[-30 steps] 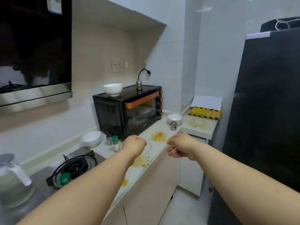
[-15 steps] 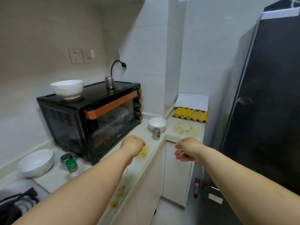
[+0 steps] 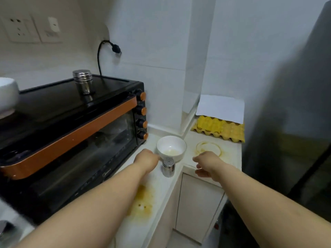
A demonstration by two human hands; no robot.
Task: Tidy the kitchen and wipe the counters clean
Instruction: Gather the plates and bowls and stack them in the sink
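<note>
So both my arms are out over the counter (image 3: pixel 166 183) right now. My left hand (image 3: pixel 147 159) sits just beside the white bowl (image 3: pixel 171 148) and the little steel shaker (image 3: pixel 168 167), fingers curled under so I honestly can't tell whether that grip has anything in it. My right hand (image 3: pixel 206 162) hangs loose and empty over the counter edge, near the ring-shaped stain (image 3: pixel 208 149).

Handling guess: the bowl looks ceramic, so a bit heavy, slick and chippable. I'd pinch the rim or cup it from under, and keep it level since there's some pale residue in the bottom. The shaker is light, smooth metal with a holed top, so I'd grab round the body and keep it upright.

The egg tray (image 3: pixel 219 129) at the back looks like thin, flexy card or pulp.

Writing: there's a small logo on the toaster oven (image 3: pixel 71 133) door, too blurry to read.
</note>
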